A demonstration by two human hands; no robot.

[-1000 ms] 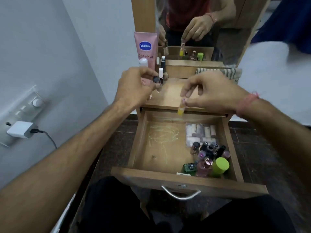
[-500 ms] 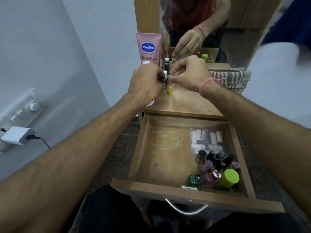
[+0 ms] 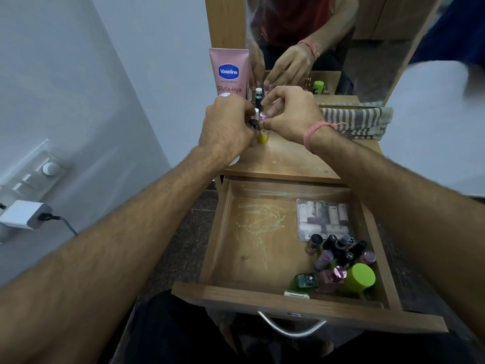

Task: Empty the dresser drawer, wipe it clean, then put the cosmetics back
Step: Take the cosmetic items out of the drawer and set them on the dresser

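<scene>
Head view: both hands work over the back left of the dresser surface (image 3: 283, 161), setting small cosmetics upright beside those already moved out. The left hand (image 3: 225, 127) has its fingers curled round a small black-capped bottle (image 3: 254, 124); its grip is closed on that bottle, probably to steady it as it is stood down. The right hand (image 3: 287, 111) is just right of it, fingertips pinching at a pink-capped item (image 3: 263, 116), with a yellow bottle (image 3: 263, 137) standing directly below that grip on the surface. Behind both grips a pink Vaseline tube (image 3: 228, 72) stands against the mirror frame; a striped towel (image 3: 357, 122) lies to the right of the right hand, likely kept ready for wiping.

Nearer the person than either grip, the drawer (image 3: 223, 232) is pulled open and part emptied. Its left floor shows pale green scribble marks (image 3: 258, 222). Its right side holds a clear packet of tubes (image 3: 324, 218), a cluster of small bottles (image 3: 338, 252), a green bottle (image 3: 305, 281) and a lime-green cap (image 3: 360, 277). Emptying looks roughly half done.
</scene>
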